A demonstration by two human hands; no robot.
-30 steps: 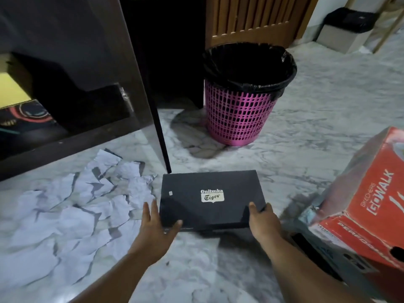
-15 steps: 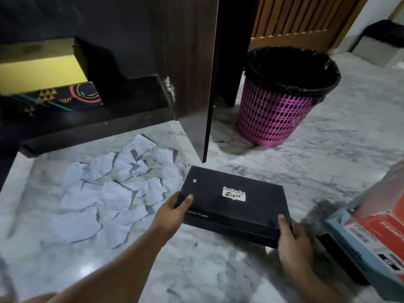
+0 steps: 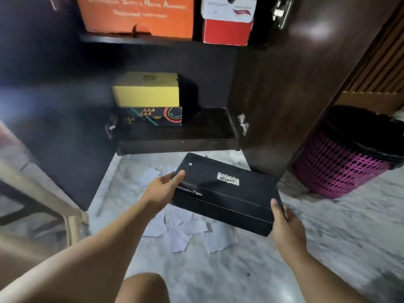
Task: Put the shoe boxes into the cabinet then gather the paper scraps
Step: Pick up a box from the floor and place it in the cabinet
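Left hand point(image 3: 162, 189) and right hand point(image 3: 284, 226) grip black shoe box point(image 3: 227, 193) ends.

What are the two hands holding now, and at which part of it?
Both hold the black shoe box: the left hand grips its left end, the right hand its near right corner.

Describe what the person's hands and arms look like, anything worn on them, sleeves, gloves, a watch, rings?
Both forearms are bare up to the frame edge: no sleeves show. The left hand and right hand wear no gloves. No watch, bracelet or ring is visible on the parts that show.
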